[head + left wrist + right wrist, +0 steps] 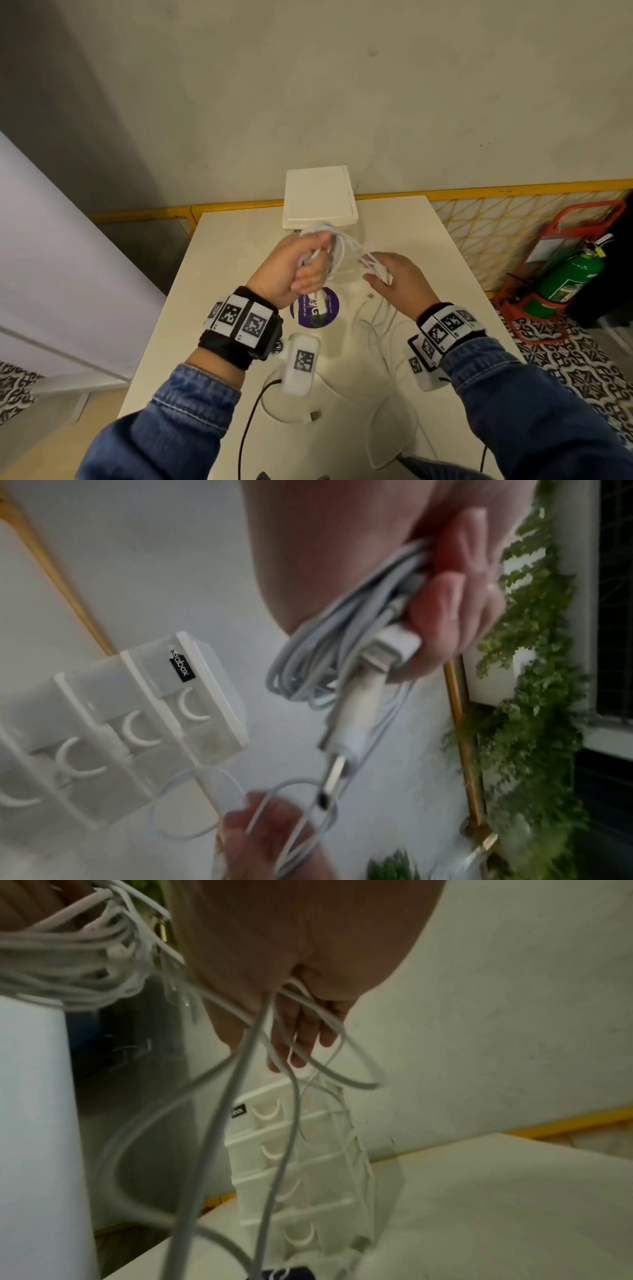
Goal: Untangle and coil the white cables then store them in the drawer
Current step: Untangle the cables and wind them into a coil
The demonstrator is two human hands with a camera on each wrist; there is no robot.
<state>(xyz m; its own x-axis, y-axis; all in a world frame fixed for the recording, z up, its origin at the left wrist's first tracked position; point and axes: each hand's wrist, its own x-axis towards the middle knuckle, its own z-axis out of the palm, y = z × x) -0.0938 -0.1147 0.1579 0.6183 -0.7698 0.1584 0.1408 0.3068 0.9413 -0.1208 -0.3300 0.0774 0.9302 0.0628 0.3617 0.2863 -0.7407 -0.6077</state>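
Note:
My left hand (306, 270) is raised over the white table (239, 246) and grips a coiled bundle of white cables (327, 240). In the left wrist view its fingers (455, 593) curl round the coil (322, 647), and a USB plug (334, 775) hangs below. My right hand (376, 270), just to the right, holds loose strands (371, 262) that run from the coil. These strands (291, 1096) pass under its fingers (301, 1034). The slack of the cable (373, 329) lies on the table, ending in a plug (315, 415). The translucent drawer unit (320, 198) stands behind, drawers closed.
A purple round sticker (315, 311) lies on the table under my hands. A yellow mesh fence (496, 233) runs behind the table. A green extinguisher (568, 274) in a red stand sits on the floor at the right. A dark lead (253, 411) trails from my left wrist.

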